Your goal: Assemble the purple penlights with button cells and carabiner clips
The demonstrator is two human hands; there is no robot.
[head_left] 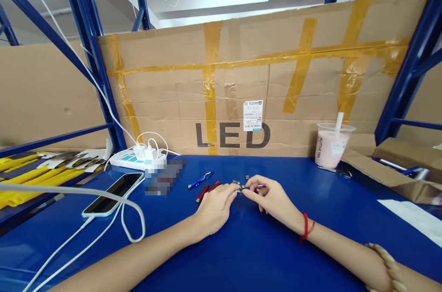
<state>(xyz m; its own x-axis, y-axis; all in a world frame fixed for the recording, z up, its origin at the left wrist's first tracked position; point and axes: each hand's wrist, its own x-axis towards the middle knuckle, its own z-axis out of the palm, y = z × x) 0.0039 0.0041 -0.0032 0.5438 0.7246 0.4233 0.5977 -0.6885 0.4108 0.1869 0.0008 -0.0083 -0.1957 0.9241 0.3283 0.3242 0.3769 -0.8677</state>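
Several small shiny silver pieces (pixel 242 186), some looking round, sit between my fingertips on the blue tabletop; their exact kind is too small to tell. My left hand (pixel 214 207) rests low on the table, thumb and fingers drawn together at the left side of these pieces. From the right, my right hand (pixel 271 195) reaches in with thumb and index finger pinched close at the same pieces. A short blue pen-like part (pixel 261 186) shows partly behind my right fingers. Beside my left hand are red pen-like tubes (pixel 203 194), partly covered by it. A blue pen (pixel 200 180) lies farther back.
At left are a phone (pixel 112 195) with white cables and a power strip (pixel 136 159). A pink drink cup (pixel 333 147) stands back right, near an open cardboard box (pixel 397 170) and white paper (pixel 414 220). Taped cardboard (pixel 172 112) walls the back.
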